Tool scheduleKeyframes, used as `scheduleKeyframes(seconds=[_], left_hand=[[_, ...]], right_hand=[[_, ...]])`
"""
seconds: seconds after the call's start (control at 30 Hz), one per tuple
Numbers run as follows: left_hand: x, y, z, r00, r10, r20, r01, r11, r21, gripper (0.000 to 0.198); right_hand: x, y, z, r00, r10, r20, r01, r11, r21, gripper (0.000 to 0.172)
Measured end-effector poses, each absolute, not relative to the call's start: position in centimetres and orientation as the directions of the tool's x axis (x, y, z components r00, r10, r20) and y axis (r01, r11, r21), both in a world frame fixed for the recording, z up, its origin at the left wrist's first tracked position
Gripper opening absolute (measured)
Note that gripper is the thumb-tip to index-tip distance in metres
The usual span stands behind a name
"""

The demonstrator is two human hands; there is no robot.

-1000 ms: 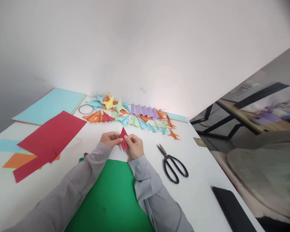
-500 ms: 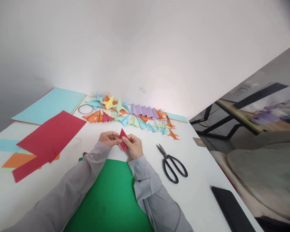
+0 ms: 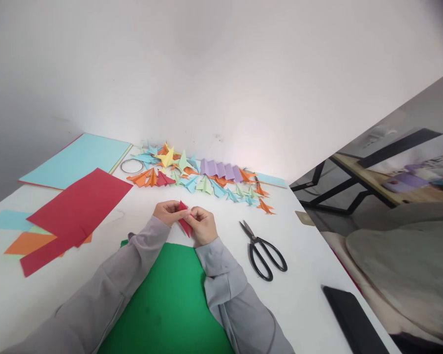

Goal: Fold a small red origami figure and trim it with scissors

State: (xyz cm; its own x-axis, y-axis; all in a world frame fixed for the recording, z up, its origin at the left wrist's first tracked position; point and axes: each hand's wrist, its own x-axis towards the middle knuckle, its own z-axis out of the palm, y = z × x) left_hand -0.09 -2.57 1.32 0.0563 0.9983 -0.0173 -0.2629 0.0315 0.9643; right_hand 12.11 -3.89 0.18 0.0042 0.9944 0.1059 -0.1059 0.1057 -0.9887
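Note:
Both my hands pinch a small folded red paper piece (image 3: 184,222) just above the white table (image 3: 310,295). My left hand (image 3: 167,212) grips its left side with closed fingers. My right hand (image 3: 204,224) grips its right side, thumb and fingers pressed on the fold. Most of the piece is hidden between the fingers. A green sheet (image 3: 170,305) lies under my forearms, close to me.
Black scissors (image 3: 264,250) lie right of my hands. A pile of folded paper figures (image 3: 199,177) and a wire ring (image 3: 132,166) sit at the back. Red (image 3: 77,206), light blue (image 3: 77,160) and orange (image 3: 27,243) sheets lie left. A black phone (image 3: 354,319) rests near the right edge.
The red piece's pointed top, upright before, is now folded down and tilted between my fingers. My hands have drawn closer together over it.

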Motion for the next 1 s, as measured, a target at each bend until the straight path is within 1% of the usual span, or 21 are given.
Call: scheduleKeyframes(seconds=[0.1,0.23,0.4,0.53,0.67,0.77,0.87,1.0], left_hand=[[-0.2,-2.5,1.3,0.039,0.999,-0.002,-0.263,0.012,0.965,0.023],[-0.2,-2.5,1.4,0.036,0.999,-0.033,-0.251,0.041,0.967,0.029],[-0.2,-2.9,2.2,0.025,0.996,-0.087,-0.269,0.091,0.959,0.031],[-0.2,-2.9,2.5,0.013,0.993,-0.117,-0.304,0.115,0.946,0.033],[0.0,-2.6,2.1,-0.031,0.990,-0.136,-0.350,0.116,0.930,0.038],[0.2,-2.3,1.6,0.003,0.992,-0.123,-0.429,0.112,0.896,0.040],[0.1,-2.3,1.3,0.067,0.991,-0.114,-0.437,0.132,0.890,0.035],[-0.2,-2.6,1.1,0.130,0.981,-0.144,-0.465,0.189,0.865,0.037]], right_hand=[[11.8,-4.1,0.3,-0.013,0.996,0.089,-0.080,0.088,-0.993,0.034],[11.8,-4.1,0.2,0.001,0.998,0.062,-0.094,0.062,-0.994,0.032],[11.8,-4.0,-0.1,-0.034,0.999,0.029,-0.097,0.026,-0.995,0.031],[11.7,-4.2,0.1,-0.065,0.997,0.043,-0.063,0.039,-0.997,0.032],[11.6,-4.2,0.2,-0.043,0.997,0.068,-0.065,0.065,-0.996,0.033],[11.9,-4.0,0.0,-0.001,0.997,0.072,-0.094,0.072,-0.993,0.033],[12.2,-3.7,-0.4,0.035,0.998,0.058,-0.159,0.063,-0.985,0.033],[12.3,-3.4,-0.9,0.056,0.998,0.019,-0.254,0.033,-0.967,0.034]])
